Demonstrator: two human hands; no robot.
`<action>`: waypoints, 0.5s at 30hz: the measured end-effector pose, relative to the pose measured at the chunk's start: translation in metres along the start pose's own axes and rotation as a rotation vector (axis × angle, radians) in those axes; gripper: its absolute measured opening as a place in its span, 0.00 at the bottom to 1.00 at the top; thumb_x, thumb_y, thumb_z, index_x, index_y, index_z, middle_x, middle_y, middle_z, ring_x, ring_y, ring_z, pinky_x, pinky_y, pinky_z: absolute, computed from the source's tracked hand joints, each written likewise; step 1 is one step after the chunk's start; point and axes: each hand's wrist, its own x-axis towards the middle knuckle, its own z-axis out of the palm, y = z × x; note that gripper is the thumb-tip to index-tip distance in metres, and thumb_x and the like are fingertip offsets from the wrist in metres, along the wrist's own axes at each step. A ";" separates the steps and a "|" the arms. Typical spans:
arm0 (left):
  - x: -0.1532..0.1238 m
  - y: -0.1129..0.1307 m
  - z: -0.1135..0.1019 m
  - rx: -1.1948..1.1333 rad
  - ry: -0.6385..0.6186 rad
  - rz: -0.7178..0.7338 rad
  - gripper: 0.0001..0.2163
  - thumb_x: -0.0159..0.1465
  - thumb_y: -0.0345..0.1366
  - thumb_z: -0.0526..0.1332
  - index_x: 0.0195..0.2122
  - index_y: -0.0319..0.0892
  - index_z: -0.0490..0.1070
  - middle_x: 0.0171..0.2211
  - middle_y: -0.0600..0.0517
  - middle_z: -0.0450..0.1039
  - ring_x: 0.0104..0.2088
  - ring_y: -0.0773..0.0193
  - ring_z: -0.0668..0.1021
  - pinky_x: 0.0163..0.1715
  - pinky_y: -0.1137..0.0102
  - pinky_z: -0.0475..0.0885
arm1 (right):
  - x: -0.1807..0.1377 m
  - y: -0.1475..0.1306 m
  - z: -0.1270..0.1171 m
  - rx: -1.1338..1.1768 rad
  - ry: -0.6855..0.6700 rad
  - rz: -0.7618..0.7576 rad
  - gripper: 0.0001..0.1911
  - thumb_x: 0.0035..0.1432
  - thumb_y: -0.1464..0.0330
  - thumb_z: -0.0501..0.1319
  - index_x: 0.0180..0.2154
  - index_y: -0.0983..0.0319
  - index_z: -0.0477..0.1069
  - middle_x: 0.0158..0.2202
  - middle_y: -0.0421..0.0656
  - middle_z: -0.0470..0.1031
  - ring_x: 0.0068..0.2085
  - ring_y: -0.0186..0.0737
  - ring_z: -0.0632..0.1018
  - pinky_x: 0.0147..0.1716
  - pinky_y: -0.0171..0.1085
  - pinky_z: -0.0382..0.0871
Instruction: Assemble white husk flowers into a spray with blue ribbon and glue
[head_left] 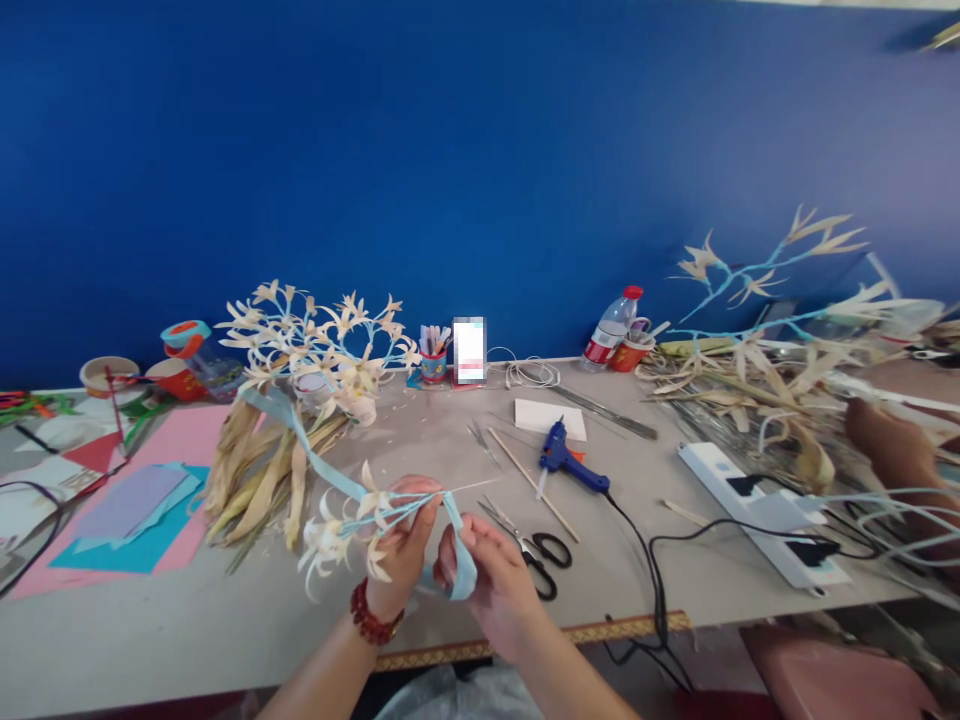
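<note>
My left hand (403, 545), with a red bead bracelet at the wrist, is closed round the stems of a small bunch of pale husk flowers (334, 535) on light blue stalks. My right hand (487, 565) pinches a light blue tape (459, 550) that loops down beside the stems. The tape runs up and left from the stems towards a pile of dried corn husks (259, 475). Both hands are low over the grey table (187, 620), near its front edge.
Black-handled scissors (536, 550) lie just right of my hands, then a blue glue gun (570, 465) with a black cord, wooden sticks and a white power strip (757, 510). Coloured paper lies left, a bottle (611, 330) and finished flower branches at the back. Another person's hand (892, 450) is at the right.
</note>
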 end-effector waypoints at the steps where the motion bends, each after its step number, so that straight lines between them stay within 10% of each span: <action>1: 0.000 0.001 0.001 -0.015 0.005 0.002 0.06 0.60 0.37 0.62 0.29 0.44 0.76 0.31 0.49 0.80 0.35 0.57 0.81 0.37 0.65 0.78 | 0.000 0.000 0.000 0.012 -0.005 -0.002 0.15 0.56 0.63 0.64 0.23 0.63 0.67 0.19 0.39 0.67 0.22 0.33 0.65 0.25 0.33 0.61; 15: 0.012 0.002 -0.007 -0.104 0.027 -0.259 0.11 0.59 0.43 0.64 0.34 0.40 0.76 0.31 0.47 0.79 0.31 0.59 0.80 0.32 0.68 0.76 | 0.001 0.002 -0.011 -0.191 0.000 -0.145 0.10 0.58 0.63 0.64 0.37 0.62 0.68 0.24 0.37 0.72 0.20 0.30 0.72 0.21 0.30 0.65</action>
